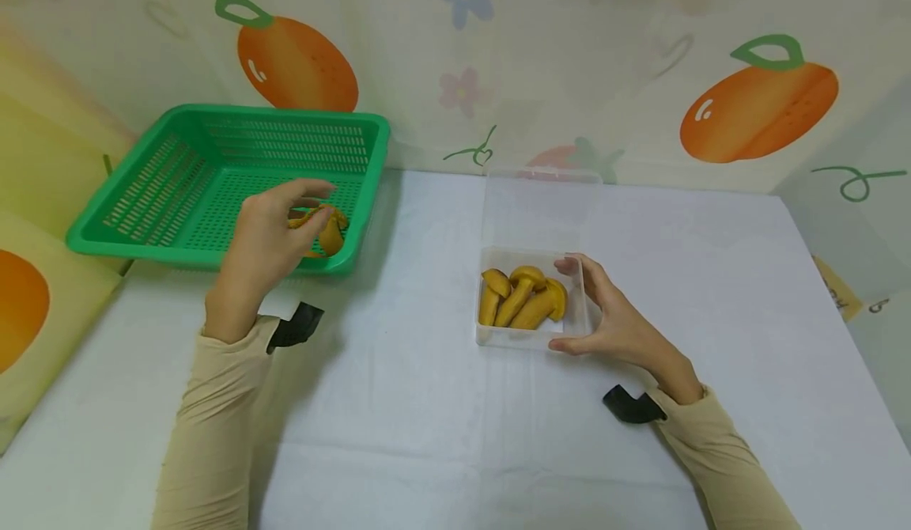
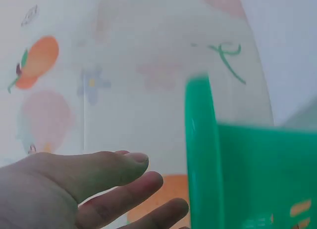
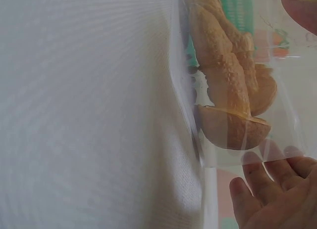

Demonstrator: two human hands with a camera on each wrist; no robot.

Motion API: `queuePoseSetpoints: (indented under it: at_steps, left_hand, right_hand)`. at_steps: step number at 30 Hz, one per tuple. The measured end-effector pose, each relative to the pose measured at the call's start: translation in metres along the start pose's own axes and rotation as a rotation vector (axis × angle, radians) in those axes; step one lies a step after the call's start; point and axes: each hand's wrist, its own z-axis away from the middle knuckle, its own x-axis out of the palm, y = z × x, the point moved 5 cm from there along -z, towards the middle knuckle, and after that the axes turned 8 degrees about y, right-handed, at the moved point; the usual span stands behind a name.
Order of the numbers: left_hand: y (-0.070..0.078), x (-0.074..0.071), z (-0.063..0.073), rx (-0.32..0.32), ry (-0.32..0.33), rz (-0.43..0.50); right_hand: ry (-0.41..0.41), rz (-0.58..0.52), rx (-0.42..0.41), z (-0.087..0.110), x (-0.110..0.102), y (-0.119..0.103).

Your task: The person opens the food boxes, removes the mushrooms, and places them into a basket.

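My left hand hovers over the front right corner of a green plastic basket, thumb and fingers apart. Just under its fingertips lie yellow-brown mushrooms, partly hidden by the hand. In the left wrist view the thumb and fingers hold nothing, beside the basket wall. My right hand grips the right end of a clear plastic box, thumb at the front wall and fingers at the back corner. Several mushrooms lie side by side in the box, caps mostly toward the back; the right wrist view shows them through its wall.
The box's clear lid stands open behind it. Both rest on a white-covered table. A fruit-and-flower printed cloth hangs along the back, and another stretch of cloth borders the left side.
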Motion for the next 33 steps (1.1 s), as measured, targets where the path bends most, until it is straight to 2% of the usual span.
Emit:
queuePoseSetpoints:
  at_steps: [6,11,15,20,27,33]
  left_hand:
    - [0.016,0.015,0.004,0.069,-0.029,-0.018]
    - [0.029,0.024,0.007,0.143,-0.055,0.016]
    - [0.039,0.032,0.011,0.179,-0.085,0.036]
    - [0.049,0.046,0.016,0.204,-0.130,0.069]
    - [0.060,0.062,0.023,0.251,-0.178,0.032]
    - [0.070,0.077,0.028,0.262,-0.264,0.009]
  right_hand:
    - [-0.001,0.004,0.003,0.001,0.000,0.000]
    - [0.001,0.010,-0.003,0.001,0.000,-0.001]
    - [0.002,0.010,-0.012,0.001,0.000,-0.001]
    - [-0.001,0.008,-0.007,0.001,0.000,-0.002]
    - [-0.004,0.008,-0.006,0.001,0.000,-0.003]
    - [-0.002,0.005,-0.018,0.001,0.000,-0.002]
